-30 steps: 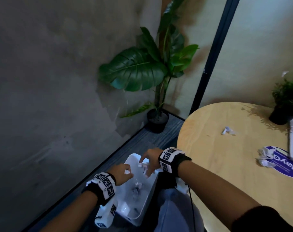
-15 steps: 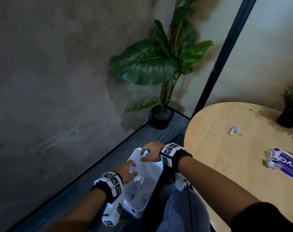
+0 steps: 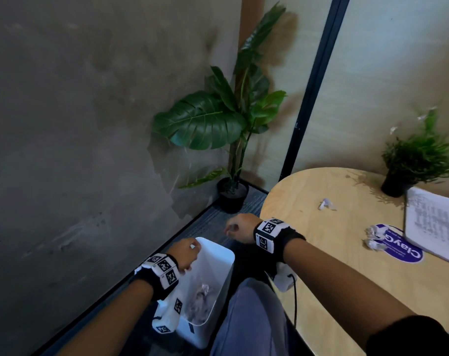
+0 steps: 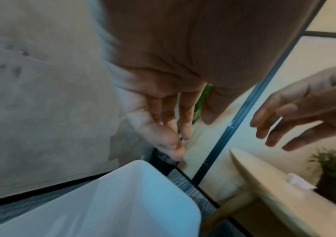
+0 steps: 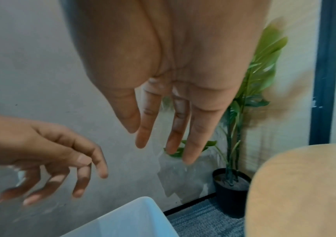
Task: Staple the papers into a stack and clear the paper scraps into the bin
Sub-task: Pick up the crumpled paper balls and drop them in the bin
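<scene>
Though scraps (image 3: 201,295) lie in bin (image 3: 219,255), both grips hover empty above

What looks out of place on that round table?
Crumpled paper scraps lie loose on the table: one small scrap near its middle, and a cluster beside the purple sticker. The bin on the floor already holds others.

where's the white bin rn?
Head view: the white bin stands on the floor left of the round table, below the left hand, scraps inside.
</scene>
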